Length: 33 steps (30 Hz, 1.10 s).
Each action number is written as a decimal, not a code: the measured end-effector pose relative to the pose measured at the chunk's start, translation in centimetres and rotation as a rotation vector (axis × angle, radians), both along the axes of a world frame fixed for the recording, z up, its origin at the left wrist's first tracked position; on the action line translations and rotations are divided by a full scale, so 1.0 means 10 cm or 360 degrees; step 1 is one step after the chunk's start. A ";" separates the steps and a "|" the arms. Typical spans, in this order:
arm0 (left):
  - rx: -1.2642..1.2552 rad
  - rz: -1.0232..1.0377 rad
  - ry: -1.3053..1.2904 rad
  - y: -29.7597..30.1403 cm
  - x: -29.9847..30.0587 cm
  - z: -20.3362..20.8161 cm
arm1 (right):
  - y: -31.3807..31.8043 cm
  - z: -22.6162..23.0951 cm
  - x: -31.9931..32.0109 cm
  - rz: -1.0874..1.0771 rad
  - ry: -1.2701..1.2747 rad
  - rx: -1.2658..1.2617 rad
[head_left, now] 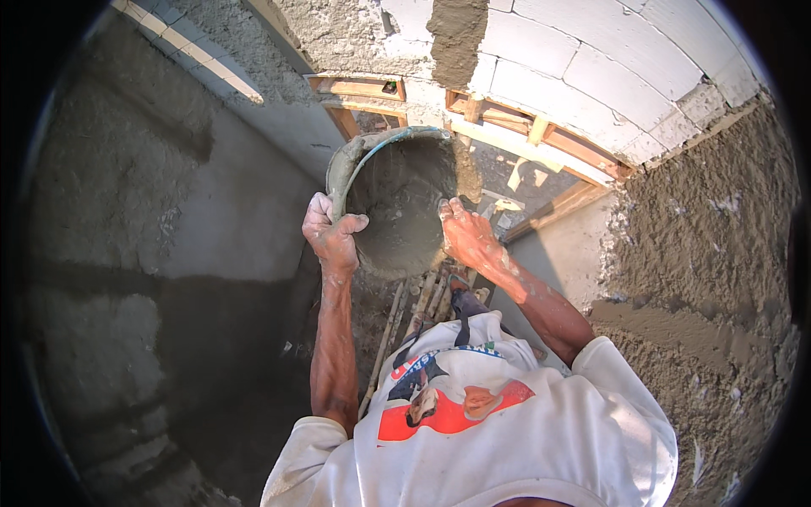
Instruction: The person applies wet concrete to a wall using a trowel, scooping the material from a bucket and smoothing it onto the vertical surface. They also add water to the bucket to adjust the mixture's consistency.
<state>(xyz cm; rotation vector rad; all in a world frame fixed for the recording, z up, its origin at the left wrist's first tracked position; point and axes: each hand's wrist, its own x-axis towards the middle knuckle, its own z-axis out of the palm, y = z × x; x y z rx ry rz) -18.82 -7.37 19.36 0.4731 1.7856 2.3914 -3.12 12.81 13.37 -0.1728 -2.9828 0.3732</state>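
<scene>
A round bucket [340, 171] smeared with grey mortar is held out in front of me, its open mouth facing up toward me. Wet mortar [404, 207] coats the inside and lies in it. A blue strip, perhaps the handle [372, 152], curves along the far left of the rim. My left hand [332, 233] grips the rim on the left, thumb pointing inward. On the right side, my right hand [467, 235] has its fingers curled over the rim. Dried mortar spots both hands. The bucket's underside is hidden.
Rough wet plaster [701, 245] covers the wall at right. White blocks [583, 68] rise ahead above wooden frames [583, 152]. A smoother grey wall [228, 194] stands at left. Bamboo poles [416, 314] lie below the bucket, beside my foot [458, 280].
</scene>
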 end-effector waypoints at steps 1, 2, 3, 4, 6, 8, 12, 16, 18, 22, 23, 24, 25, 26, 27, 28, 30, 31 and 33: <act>-0.0038 0.0025 0.0052 0.00 0.02 -0.01 | -0.04 -0.03 -0.03 -0.0209 0.0165 0.0016; -0.0039 0.0024 0.0053 0.01 0.04 -0.02 | -0.09 -0.06 -0.06 -0.0234 0.0022 0.0044; -0.0030 0.0024 0.0116 0.01 0.04 -0.03 | -0.12 -0.11 -0.03 -0.0236 0.0025 0.0042; -0.0021 0.0023 0.0180 0.01 0.05 -0.03 | -0.14 -0.15 0.01 -0.0055 -0.0040 -0.0002; -0.0081 0.0066 0.0258 0.02 0.08 -0.01 | -0.11 -0.14 0.03 0.0119 -0.0181 -0.0117; -0.0142 0.0106 0.0336 0.04 0.14 0.00 | -0.12 -0.09 -0.09 -0.0138 -0.0133 -0.0211; -0.0106 0.0077 0.0603 0.16 0.29 0.05 | 0.01 -0.12 -0.11 -0.0224 0.0060 -0.0315; -0.0045 -0.0019 0.0552 0.21 0.39 0.24 | 0.05 0.02 0.01 -0.0159 -0.0095 -0.0494; 0.0002 -0.0084 0.0492 0.26 0.40 0.32 | 0.21 -0.34 0.03 -0.0028 -0.0131 -0.0471; 0.0016 -0.0203 0.0486 0.19 0.35 0.32 | 0.23 0.05 0.02 -0.0158 -0.0638 -0.1271; 0.0013 -0.0217 0.0465 0.18 0.34 0.31 | 0.25 0.23 0.03 -0.0153 -0.0642 -0.1274; 0.0015 -0.0223 0.0465 0.21 0.34 0.33 | 0.30 0.40 0.06 -0.0113 -0.0755 -0.1534; 0.0033 -0.0226 0.0310 0.22 0.35 0.36 | 0.35 0.48 0.08 -0.0069 -0.0868 -0.1795; 0.0051 -0.0227 0.0156 0.24 0.36 0.38 | 0.36 0.06 0.11 0.0162 -0.0528 -0.1807; 0.0049 -0.0216 0.0157 0.24 0.34 0.35 | 0.34 0.03 0.08 0.0173 -0.0534 -0.1806; 0.0082 -0.0202 0.0179 0.24 0.30 0.27 | 0.33 0.01 0.05 0.0213 -0.0551 -0.1721; 0.0102 -0.0159 0.0195 0.18 0.27 0.10 | 0.22 0.20 0.05 -0.0033 -0.0793 -0.2035; 0.0167 -0.0145 0.0061 0.23 0.28 0.04 | 0.17 0.16 0.07 -0.0035 -0.0795 -0.2025; 0.0235 -0.0116 -0.0071 0.30 0.31 -0.04 | 0.06 0.11 0.06 -0.0260 -0.0810 -0.2274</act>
